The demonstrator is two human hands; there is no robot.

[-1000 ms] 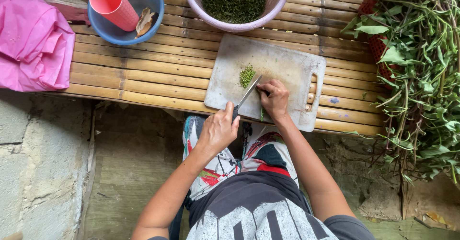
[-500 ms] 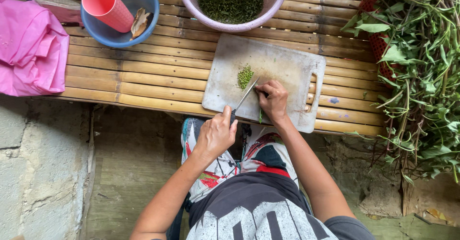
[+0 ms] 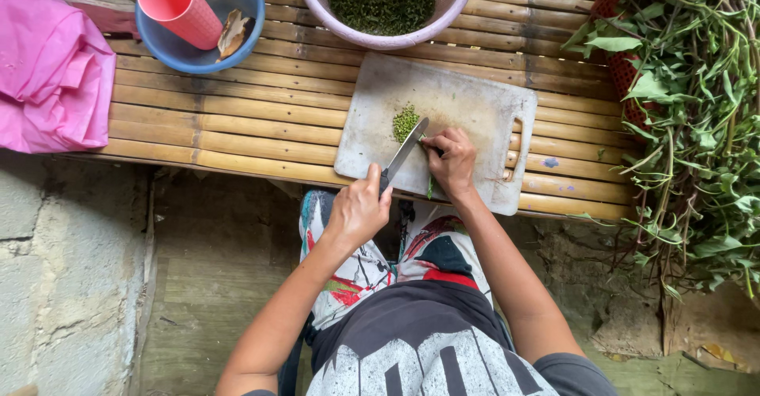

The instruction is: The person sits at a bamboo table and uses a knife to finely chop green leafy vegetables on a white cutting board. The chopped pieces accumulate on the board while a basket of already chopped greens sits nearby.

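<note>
A grey cutting board lies on the bamboo slat bench. My left hand grips the handle of a knife, whose blade slants up onto the board. A small heap of chopped greens sits just beyond the blade tip. My right hand presses a thin bunch of green stems down on the board beside the blade; most of the bunch is hidden under the fingers.
A pale bowl of chopped greens stands behind the board. A blue bowl with a pink cup sits at the back left, next to pink cloth. Leafy stalks pile up at the right.
The hands and knife keep nearly the same place on the board; the blade shifts slightly against the stems, as in chopping.
</note>
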